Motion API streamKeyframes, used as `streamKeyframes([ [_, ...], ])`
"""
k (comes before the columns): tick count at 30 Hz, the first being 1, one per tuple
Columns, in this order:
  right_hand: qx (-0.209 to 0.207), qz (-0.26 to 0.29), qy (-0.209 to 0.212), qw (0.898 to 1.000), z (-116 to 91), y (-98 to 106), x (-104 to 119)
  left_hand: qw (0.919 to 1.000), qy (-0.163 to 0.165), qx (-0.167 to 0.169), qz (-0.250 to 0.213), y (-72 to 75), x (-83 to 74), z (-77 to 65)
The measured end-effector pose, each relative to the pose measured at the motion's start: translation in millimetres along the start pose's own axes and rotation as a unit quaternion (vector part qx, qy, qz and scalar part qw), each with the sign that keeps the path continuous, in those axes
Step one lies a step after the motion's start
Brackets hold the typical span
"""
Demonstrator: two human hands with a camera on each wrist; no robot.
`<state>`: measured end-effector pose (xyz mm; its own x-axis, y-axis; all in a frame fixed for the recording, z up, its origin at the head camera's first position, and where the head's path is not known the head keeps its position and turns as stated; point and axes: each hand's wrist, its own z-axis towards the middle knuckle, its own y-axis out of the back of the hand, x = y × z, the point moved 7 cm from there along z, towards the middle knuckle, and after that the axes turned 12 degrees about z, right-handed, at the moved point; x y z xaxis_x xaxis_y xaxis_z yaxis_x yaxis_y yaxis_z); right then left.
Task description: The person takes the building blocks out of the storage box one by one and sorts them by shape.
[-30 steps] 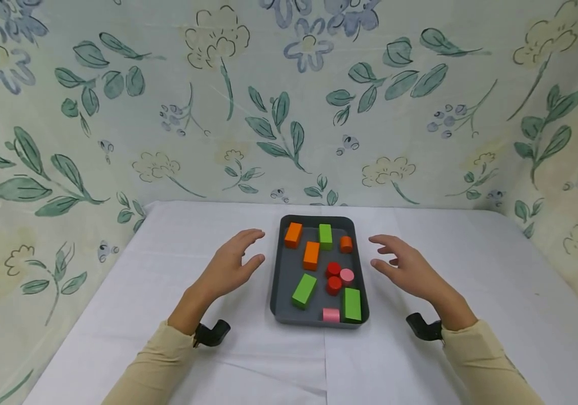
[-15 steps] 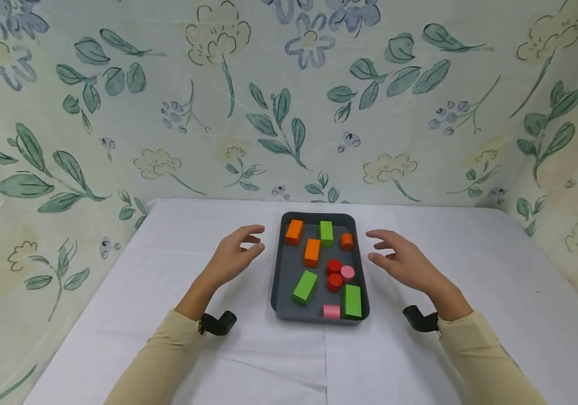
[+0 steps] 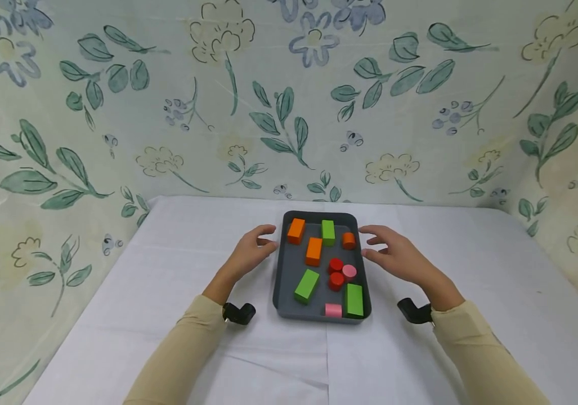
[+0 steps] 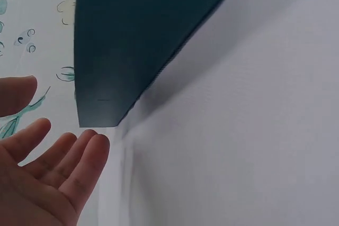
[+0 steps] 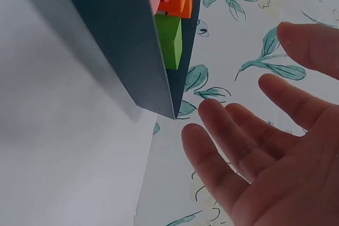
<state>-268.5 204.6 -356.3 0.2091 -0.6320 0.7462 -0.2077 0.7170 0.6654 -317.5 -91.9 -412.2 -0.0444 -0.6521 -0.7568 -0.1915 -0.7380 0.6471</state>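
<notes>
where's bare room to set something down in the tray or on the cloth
In the tray: between its left wall, the middle orange block and the slanted green block. On the white cloth: in front of the tray, between left sleeve and right sleeve. Crowded: the tray's near right, where red cylinders, pink cylinders and the corner green block bunch up.

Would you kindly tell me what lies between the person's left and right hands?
In the head view, the gray tray, holding colored blocks, lies between the left hand and the right hand.
</notes>
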Motion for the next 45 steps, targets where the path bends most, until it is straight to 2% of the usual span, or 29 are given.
streamKeyframes([
  [3, 0.011, -0.002, -0.002, 1.000, 4, -1, 3, 0.9994, 0.009, 0.005, -0.033, -7.2, 4.0, 7.3],
  [9, 0.035, -0.006, -0.002, 0.999, 11, -3, 5, 0.9952, -0.003, 0.013, -0.097, -14.0, 7.1, 23.9],
  [12, 0.049, -0.009, 0.000, 0.999, 16, -5, 5, 0.9932, -0.010, 0.025, -0.114, -18.0, 6.9, 31.5],
  [18, 0.074, -0.023, 0.007, 0.997, 26, -7, 11, 0.9928, -0.006, 0.042, -0.112, -23.4, 9.2, 36.8],
  [22, 0.089, -0.039, -0.002, 0.995, 35, -9, 10, 0.9921, -0.005, 0.064, -0.108, -25.6, 10.3, 37.7],
  [28, 0.091, -0.059, -0.011, 0.994, 51, -6, 10, 0.9886, 0.003, 0.091, -0.120, -27.2, 12.1, 40.6],
  [32, 0.093, -0.061, -0.004, 0.994, 62, -8, 19, 0.9887, -0.001, 0.093, -0.117, -27.5, 12.9, 44.1],
  [38, 0.106, -0.057, 0.000, 0.993, 79, -21, 34, 0.9872, 0.001, 0.099, -0.125, -28.0, 15.9, 44.2],
  [45, 0.120, -0.055, -0.003, 0.991, 98, -43, 41, 0.9810, 0.006, 0.122, -0.151, -28.8, 18.4, 42.1],
])
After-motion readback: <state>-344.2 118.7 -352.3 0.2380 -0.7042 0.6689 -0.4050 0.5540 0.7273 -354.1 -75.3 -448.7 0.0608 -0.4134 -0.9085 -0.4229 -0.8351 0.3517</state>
